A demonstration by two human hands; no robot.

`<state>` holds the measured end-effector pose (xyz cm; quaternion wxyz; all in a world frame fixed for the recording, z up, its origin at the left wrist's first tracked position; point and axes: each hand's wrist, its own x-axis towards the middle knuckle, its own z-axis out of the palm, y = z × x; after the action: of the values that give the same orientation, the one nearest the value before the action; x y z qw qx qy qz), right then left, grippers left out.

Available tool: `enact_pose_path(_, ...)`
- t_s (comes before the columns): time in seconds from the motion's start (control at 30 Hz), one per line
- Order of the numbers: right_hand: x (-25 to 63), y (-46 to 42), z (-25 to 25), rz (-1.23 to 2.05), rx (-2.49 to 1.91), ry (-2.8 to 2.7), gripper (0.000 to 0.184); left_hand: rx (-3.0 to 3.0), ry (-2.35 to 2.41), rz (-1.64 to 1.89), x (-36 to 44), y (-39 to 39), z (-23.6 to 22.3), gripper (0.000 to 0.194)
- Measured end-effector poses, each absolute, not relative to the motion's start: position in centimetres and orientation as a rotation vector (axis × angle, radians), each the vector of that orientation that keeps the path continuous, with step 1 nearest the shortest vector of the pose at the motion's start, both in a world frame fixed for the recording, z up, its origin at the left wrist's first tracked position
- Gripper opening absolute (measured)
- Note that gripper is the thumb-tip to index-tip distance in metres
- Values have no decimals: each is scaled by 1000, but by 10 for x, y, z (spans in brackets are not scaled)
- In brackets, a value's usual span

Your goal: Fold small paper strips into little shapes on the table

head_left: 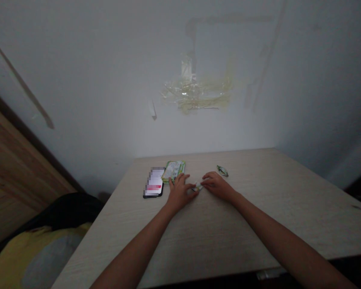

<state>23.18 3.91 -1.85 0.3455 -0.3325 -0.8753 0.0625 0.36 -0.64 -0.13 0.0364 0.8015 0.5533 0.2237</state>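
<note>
Both my hands rest on a pale wooden table [258, 216] near its far edge. My left hand [179, 192] and my right hand [217, 185] meet over a small pale item [197, 186], each pinching one end of it; it is too small to name. A green and white packet [173, 171] lies flat just beyond my left hand. A small green wrapper [222, 171] lies just beyond my right hand.
A phone [154, 183] with a lit screen lies left of the packet. The table stands against a white wall with old tape remains [195, 94]. Left of the table are yellow and grey cloth [33, 257], something black, and a wooden panel [9, 176].
</note>
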Motion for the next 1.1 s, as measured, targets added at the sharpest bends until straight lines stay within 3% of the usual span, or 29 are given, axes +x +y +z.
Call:
enact_pose_path(0.27,222,32,-8,229,-684,-2344,13,2519,1631,751,5,-6,0,17)
enact_pose_path(1.1,226,39,-12,119,-745,-2392,14,2509,1685,819,0,1,-10,9)
